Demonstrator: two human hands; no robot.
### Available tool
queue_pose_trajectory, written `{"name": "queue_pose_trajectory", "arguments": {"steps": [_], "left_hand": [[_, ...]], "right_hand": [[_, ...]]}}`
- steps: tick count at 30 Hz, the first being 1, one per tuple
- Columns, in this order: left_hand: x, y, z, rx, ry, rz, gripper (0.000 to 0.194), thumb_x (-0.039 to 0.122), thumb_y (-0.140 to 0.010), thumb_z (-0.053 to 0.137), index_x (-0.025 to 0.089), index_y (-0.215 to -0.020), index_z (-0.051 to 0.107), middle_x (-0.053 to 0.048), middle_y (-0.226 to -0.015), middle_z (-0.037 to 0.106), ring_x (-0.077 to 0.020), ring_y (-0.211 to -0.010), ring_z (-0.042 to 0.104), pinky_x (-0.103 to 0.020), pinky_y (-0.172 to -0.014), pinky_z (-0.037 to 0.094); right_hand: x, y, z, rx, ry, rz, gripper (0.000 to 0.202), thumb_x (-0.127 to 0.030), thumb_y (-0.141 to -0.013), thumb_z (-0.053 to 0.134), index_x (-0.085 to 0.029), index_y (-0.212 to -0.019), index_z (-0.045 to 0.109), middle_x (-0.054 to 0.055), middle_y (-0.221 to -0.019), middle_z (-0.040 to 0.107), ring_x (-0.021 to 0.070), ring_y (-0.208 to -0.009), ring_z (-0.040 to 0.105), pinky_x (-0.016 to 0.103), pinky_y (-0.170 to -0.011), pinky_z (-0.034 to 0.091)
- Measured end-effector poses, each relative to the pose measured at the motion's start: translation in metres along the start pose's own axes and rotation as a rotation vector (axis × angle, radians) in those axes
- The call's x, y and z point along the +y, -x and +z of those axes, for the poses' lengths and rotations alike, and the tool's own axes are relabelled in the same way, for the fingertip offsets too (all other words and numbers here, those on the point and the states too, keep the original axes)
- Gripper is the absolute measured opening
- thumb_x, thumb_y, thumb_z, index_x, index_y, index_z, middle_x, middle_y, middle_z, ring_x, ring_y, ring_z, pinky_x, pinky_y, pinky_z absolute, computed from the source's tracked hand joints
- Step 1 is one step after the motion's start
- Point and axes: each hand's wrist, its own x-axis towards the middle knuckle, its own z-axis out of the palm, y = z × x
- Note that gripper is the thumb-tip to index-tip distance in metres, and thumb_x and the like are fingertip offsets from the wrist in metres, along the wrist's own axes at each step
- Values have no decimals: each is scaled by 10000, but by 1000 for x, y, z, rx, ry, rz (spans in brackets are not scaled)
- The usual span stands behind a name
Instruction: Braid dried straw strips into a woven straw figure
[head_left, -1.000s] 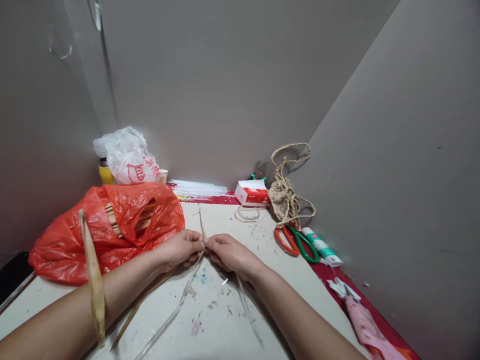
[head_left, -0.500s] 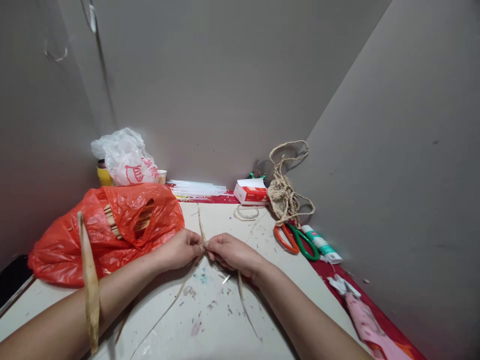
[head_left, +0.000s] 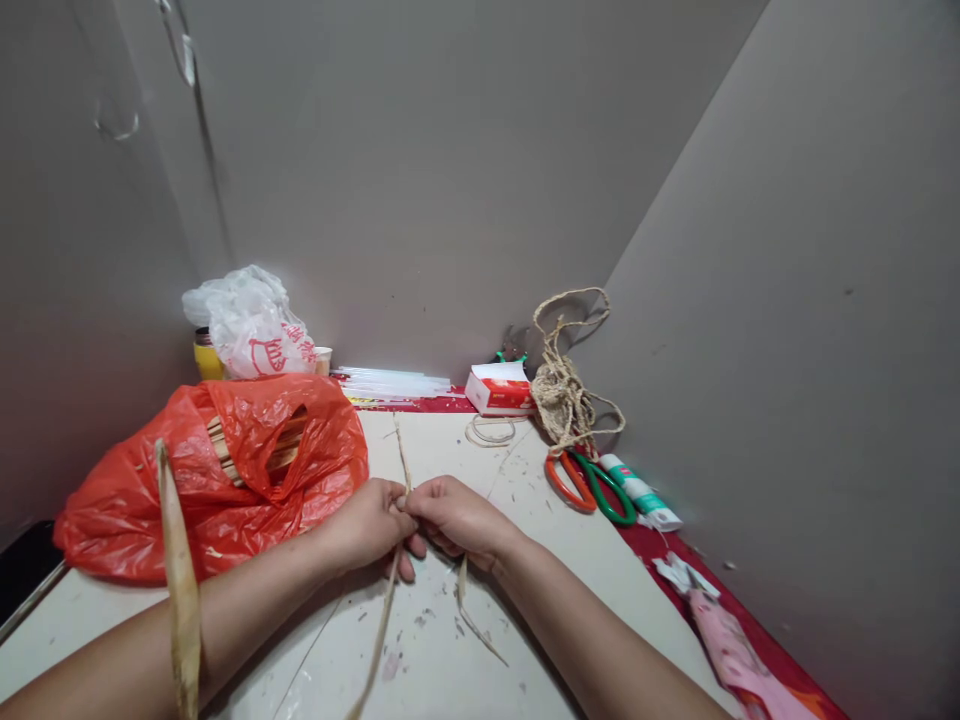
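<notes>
Clock dial centred on the pinch. Left hand (head_left: pixel 371 528): thumb and finger nipped in on the cord (head_left: pixel 403 455), lower fingers loosely spread. Right hand (head_left: pixel 457 518): fingertips narrowed onto the same spot. Exact grip point hidden by fingers. Cord runs out to 12 o'clock over the table (head_left: pixel 439 445); long strand (head_left: pixel 381 640) trails to between 6 and 7, short strand (head_left: pixel 472 625) to 5.

Risks, my judgement: either pinch slackens, twist unwinds. Uneven pull, cord goes lumpy or skews. Strands look thin and dry; a hard tug could snap or split one. Short strand is kinked, so likely weak at the bend. Loose tails could cross and snag. Leaf (head_left: pixel 178 570) at 8–9 crosses in front of the left forearm; an elbow shift might knock it. Red bag (head_left: pixel 330 440) at 9 could catch the left wrist. Scissors (head_left: pixel 591 478) at 3, well clear.
</notes>
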Motion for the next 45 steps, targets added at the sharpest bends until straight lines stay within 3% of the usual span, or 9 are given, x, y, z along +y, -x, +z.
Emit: {"name": "queue_pose_trajectory", "arguments": {"steps": [7,12,15,17,20,25,29,38,45], "left_hand": [[19,7,-11,-56,-166,-108,213,300,-683,555,130,-810,541,-11,-539,586,-126,-397,535,-221,-397,397],[18,-1,-28,258,-235,67,163,243,-649,563,127,-759,593,26,-535,557,-74,-449,463,-188,-460,346],[12,-3,-23,150,-38,56,153,253,-652,544,144,-758,566,18,-587,572,-80,-499,479,-190,-497,358],[10,-3,-16,61,28,3,128,272,-686,489,152,-697,533,38,-519,502,-60,-411,383,-185,-435,292],[9,-1,-12,85,-85,14,173,276,-719,445,152,-625,520,72,-452,365,-46,-367,228,-193,-397,174],[7,0,-17,190,-429,151,220,280,-745,445,146,-679,606,26,-569,514,-91,-525,406,-201,-517,299],[5,-1,-19,201,-568,148,188,240,-742,422,160,-680,581,-1,-656,577,-136,-641,500,-220,-586,341],[2,-4,-19,159,-416,114,190,310,-727,445,179,-590,434,47,-555,378,-94,-533,328,-200,-492,246],[-1,-8,-17,150,-273,91,173,273,-702,453,175,-566,412,68,-509,335,-66,-480,257,-197,-466,192]], "right_hand": [[0,-1,-7,7,-81,16,168,-191,-668,524,-158,-513,468,-95,-312,336,25,-260,187,190,-295,89],[-1,0,-13,-96,-139,19,122,-214,-689,540,-112,-663,602,-109,-338,305,23,-272,167,188,-304,87],[-1,0,-14,-103,-144,15,122,-222,-684,548,-115,-645,592,-104,-344,314,22,-276,174,187,-305,89],[-2,0,-15,-99,-122,5,126,-225,-684,545,-118,-634,588,-100,-344,318,24,-277,176,190,-304,93],[-1,1,-17,-97,-69,-4,126,-222,-689,536,-121,-648,598,-102,-344,308,28,-282,171,197,-308,93],[2,0,-19,-60,136,-33,167,-248,-729,522,-122,-664,610,-99,-362,284,38,-321,169,208,-334,98],[3,0,-15,31,412,-73,193,-257,-752,511,-117,-674,618,-79,-413,310,44,-377,222,199,-367,144],[-1,7,-6,216,791,-159,218,-252,-771,440,-151,-593,514,-8,-533,476,83,-486,383,206,-444,227],[-13,17,-15,202,903,-189,212,-212,-765,426,-150,-582,514,-4,-554,500,87,-513,399,202,-477,254]]}}
